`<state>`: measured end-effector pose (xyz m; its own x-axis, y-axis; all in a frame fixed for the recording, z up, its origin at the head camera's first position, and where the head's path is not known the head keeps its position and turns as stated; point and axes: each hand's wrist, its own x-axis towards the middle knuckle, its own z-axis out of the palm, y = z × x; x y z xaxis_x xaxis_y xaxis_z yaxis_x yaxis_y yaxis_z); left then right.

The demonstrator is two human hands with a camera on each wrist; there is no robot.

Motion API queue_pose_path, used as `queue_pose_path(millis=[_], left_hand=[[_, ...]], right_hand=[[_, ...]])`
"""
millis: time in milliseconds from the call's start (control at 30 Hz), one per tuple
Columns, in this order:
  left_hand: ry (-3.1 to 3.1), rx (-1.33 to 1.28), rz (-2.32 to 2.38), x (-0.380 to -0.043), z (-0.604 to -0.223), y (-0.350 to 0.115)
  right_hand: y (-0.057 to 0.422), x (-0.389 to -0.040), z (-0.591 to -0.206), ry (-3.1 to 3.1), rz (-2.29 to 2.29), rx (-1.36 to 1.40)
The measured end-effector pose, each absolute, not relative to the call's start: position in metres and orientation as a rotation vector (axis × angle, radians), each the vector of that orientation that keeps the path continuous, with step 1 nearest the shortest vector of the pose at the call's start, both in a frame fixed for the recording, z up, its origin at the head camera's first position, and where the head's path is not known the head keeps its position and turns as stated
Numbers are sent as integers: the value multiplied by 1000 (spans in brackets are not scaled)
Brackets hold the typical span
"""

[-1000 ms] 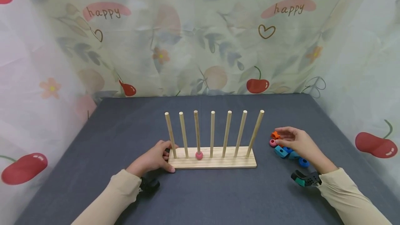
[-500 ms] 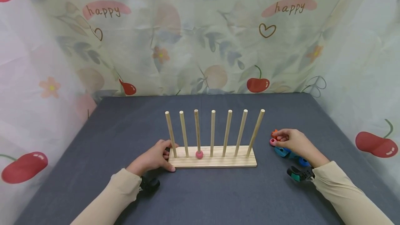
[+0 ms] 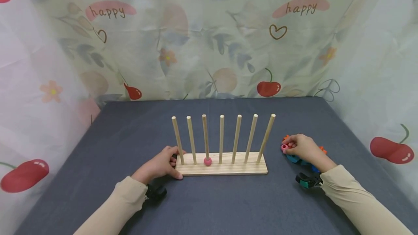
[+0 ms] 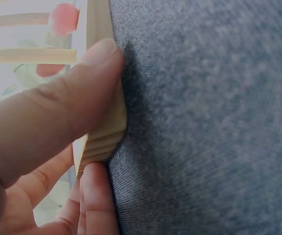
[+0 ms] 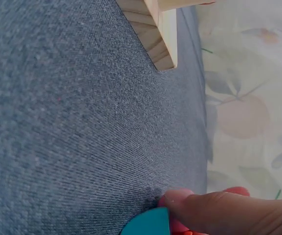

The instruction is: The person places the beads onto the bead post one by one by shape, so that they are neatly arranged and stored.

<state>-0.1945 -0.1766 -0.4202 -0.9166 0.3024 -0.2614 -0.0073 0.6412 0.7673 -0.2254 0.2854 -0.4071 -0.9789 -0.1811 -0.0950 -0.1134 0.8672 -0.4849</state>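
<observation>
My left hand [image 3: 160,166] grips the left end of a wooden pegboard [image 3: 225,169], which carries a row of several upright pegs. In the left wrist view the thumb [image 4: 89,73] lies along the board's front edge and the other fingers are round its end. One pink bead [image 3: 207,161] sits at the bottom of the third peg from the left. At the right, my right hand [image 3: 303,148] pinches a second pink bead [image 3: 284,148] between thumb and fingertips, low over a group of coloured beads. The right wrist view shows the thumb [image 5: 219,210] against it.
Teal and blue beads [image 3: 292,158] lie partly hidden under the right hand; one teal piece [image 5: 148,224] shows beside the thumb. Orange beads [image 3: 323,149] peek out around the hand. A dark grey cloth [image 3: 225,206] covers the table, with a printed curtain [image 3: 202,46] behind.
My right hand has moved left and its fingers have closed onto the pink bead. Orange beads now show to the right of the hand. The left hand has stayed on the board.
</observation>
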Motion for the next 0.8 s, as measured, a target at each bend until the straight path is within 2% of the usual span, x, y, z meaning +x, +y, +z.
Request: queue_pose_path(millis=[333,800], left_hand=[[2500,225,1176,-194,-421,-176],[2495,235,1185,-194,-421,-177]], right_hand=[[290,-223,-395,2766,-992,-143],[261,-195,-308,2811,-1387,-156]])
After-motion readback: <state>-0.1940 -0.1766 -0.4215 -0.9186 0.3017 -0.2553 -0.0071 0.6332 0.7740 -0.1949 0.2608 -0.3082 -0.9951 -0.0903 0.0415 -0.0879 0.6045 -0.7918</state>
